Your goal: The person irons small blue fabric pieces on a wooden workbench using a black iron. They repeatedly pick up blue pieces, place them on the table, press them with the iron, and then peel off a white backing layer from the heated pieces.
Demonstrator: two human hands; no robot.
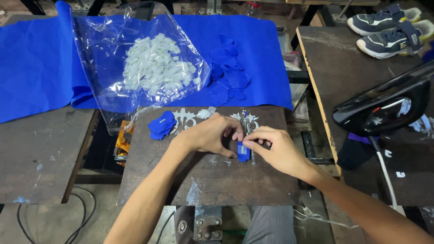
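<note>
Small blue fabric piece with a white label [243, 151] standing long-axis upright on the dark worn metal plate [203, 180], pinched by right hand [275, 149], left hand [210, 135] closed alongside, equally close.

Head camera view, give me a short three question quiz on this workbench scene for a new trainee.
1. True or false: both hands touch the small blue fabric piece on the metal plate.
2. What fills the clear plastic bag? A) white tags B) screws C) buttons
3. Which side of the plate holds the black iron?

Key:
1. True; the left hand and right hand pinch it together.
2. A, a heap of white tags.
3. The person's right, on the neighbouring bench.
</note>
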